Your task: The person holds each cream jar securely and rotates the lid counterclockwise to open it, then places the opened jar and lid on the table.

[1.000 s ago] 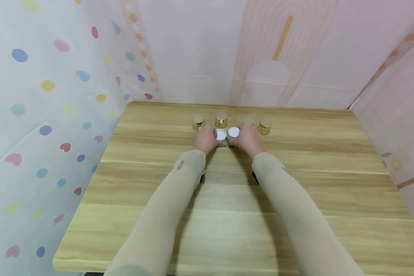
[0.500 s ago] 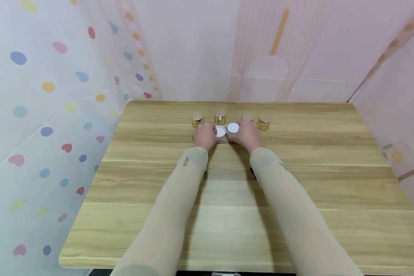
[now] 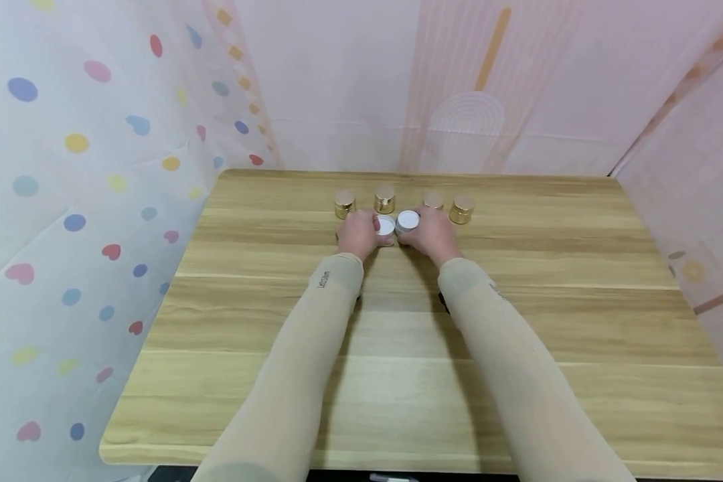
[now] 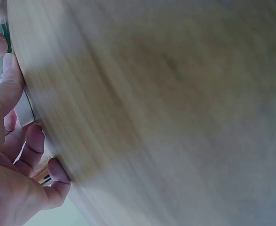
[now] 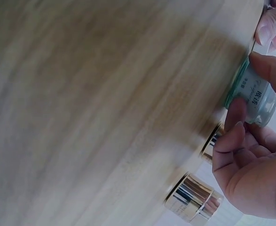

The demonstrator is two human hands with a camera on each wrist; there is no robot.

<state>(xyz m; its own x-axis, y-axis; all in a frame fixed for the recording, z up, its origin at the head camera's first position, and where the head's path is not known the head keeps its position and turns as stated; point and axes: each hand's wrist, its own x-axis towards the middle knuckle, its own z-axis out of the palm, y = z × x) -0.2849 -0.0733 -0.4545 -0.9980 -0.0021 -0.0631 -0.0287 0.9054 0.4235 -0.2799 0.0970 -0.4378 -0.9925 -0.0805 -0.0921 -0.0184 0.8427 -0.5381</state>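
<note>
Near the back middle of the table both hands are side by side. My left hand (image 3: 357, 234) grips a white round lid (image 3: 386, 225) that lies low on the wood; its pale side wall shows past the thumb in the left wrist view. My right hand (image 3: 435, 235) holds a small clear glass jar (image 5: 261, 96) with a greenish base and printed lettering. From above, the jar shows a white round top (image 3: 408, 219). Lid and jar sit close together, and I cannot tell whether they touch. Fingers partly hide both.
Several small gold-coloured jars stand in a loose row behind the hands: one at far left (image 3: 345, 205), one left of middle (image 3: 384, 200), one partly behind the right hand (image 3: 432, 199), one at right (image 3: 460, 210). Patterned curtains rise behind the wooden table (image 3: 265, 321).
The head view has shifted slightly, so the table sits a little higher in it. Both hands keep hold of the lid and the jar in about the same place.
</note>
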